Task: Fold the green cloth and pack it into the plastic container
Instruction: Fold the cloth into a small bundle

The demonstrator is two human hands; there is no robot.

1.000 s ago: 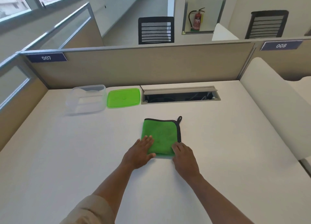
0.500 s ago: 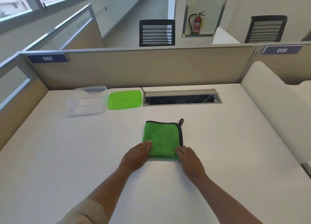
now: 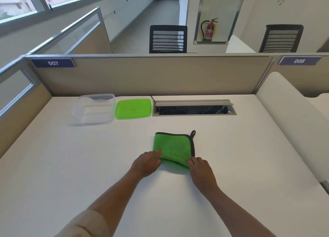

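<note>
The green cloth [image 3: 173, 146], edged in dark trim with a small loop at its far right corner, lies folded into a square in the middle of the white desk. My left hand [image 3: 146, 163] pinches its near left corner and my right hand [image 3: 200, 167] pinches its near right corner. The near edge is lifted slightly off the desk between them. The clear plastic container [image 3: 94, 108] stands open and empty at the back left. Its green lid [image 3: 133, 108] lies flat right beside it.
An open cable slot [image 3: 194, 107] is sunk in the desk behind the cloth. Beige partition walls [image 3: 151, 76] close the back and left sides. A white rounded panel [image 3: 288, 115] borders the right edge.
Both hands slid back from resting flat on the cloth to its near corners and closed on them. The near edge has risen off the desk.
</note>
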